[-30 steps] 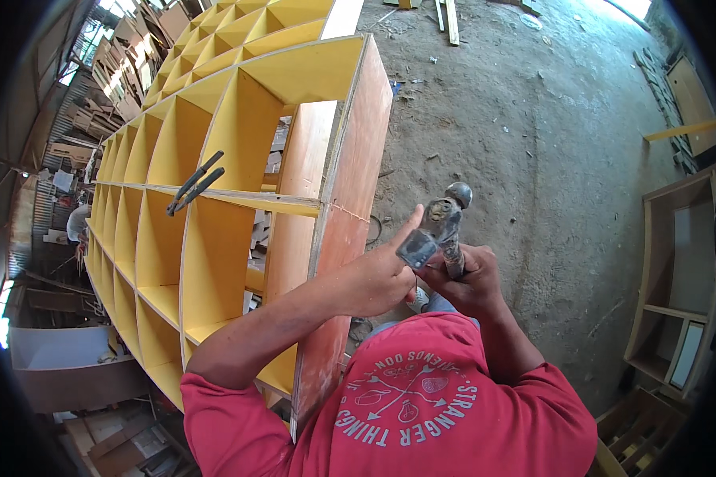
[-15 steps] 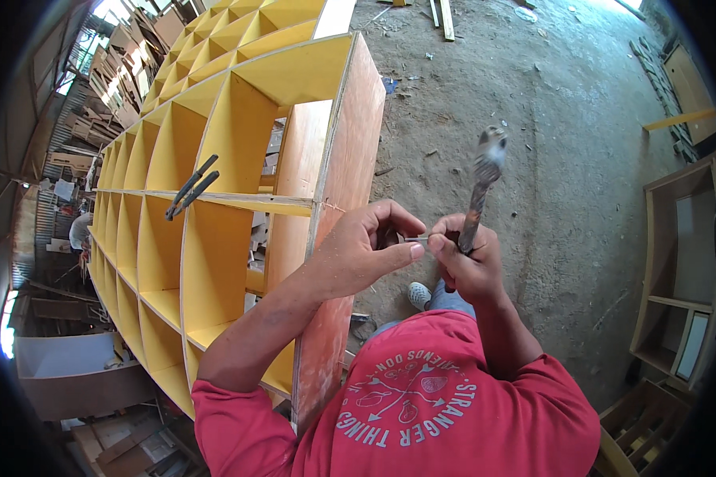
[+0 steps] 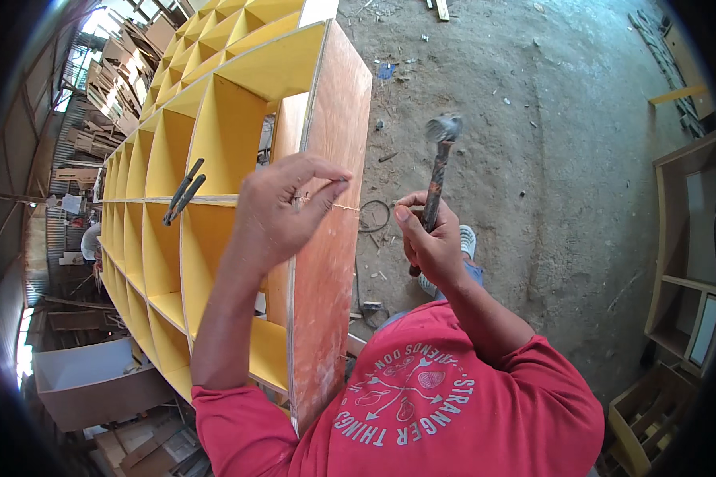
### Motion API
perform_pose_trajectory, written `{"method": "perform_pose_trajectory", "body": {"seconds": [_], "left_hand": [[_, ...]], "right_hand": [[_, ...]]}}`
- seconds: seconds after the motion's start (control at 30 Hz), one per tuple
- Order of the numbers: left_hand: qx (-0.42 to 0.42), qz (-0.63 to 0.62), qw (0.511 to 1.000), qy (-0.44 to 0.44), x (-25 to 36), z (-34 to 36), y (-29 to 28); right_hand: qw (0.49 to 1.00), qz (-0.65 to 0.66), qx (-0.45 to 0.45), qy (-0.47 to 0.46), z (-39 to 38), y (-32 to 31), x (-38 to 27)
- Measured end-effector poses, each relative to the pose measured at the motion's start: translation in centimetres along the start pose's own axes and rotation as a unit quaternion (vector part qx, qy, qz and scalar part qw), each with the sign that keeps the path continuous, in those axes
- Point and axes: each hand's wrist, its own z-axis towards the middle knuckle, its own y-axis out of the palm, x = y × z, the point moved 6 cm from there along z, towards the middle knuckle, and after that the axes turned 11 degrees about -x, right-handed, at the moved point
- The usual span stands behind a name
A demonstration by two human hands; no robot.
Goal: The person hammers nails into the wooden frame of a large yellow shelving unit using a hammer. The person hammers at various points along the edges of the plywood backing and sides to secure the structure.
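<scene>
L hand (image 3: 282,211) in a near-pinch, can't tell if on anything, poised over the reddish side panel (image 3: 324,274), long axis approx 12-to-6 o'clock, and nearer it than R hand (image 3: 433,242), gripping hammer (image 3: 435,179) w/ panel at its 9 o'clock.

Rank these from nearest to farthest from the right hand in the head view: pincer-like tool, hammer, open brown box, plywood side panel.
1. Hammer: gripped in the right hand, head up.
2. Plywood side panel: just left of that hand.
3. Pincer-like tool: farther left, beyond the panel.
4. Open brown box: lower far left.
</scene>
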Motion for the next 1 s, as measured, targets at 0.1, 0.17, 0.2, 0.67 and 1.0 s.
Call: {"method": "perform_pose_trajectory", "body": {"seconds": [0.1,0.17,0.2,0.67,1.0], "left_hand": [[-0.040,0.059,0.994,-0.086,-0.3,0.8,-0.6],[-0.058,0.076,0.990,-0.101,-1.0,0.6,-0.8],[-0.070,0.090,0.987,-0.110,-1.3,0.5,-0.8],[-0.110,0.196,0.974,-0.042,-0.1,0.4,-0.2],[-0.095,0.243,0.963,-0.060,0.1,-0.3,0.6]], "right_hand": [[0.997,-0.073,0.020,-0.006,-0.5,-1.3,2.9],[0.997,-0.073,0.024,-0.015,-1.0,-1.6,3.9],[0.993,-0.116,0.019,0.006,-1.1,-1.6,4.0],[0.987,-0.160,0.006,0.011,-1.7,-1.3,4.2],[0.968,-0.233,0.036,-0.079,-1.4,-0.4,2.2]]}}
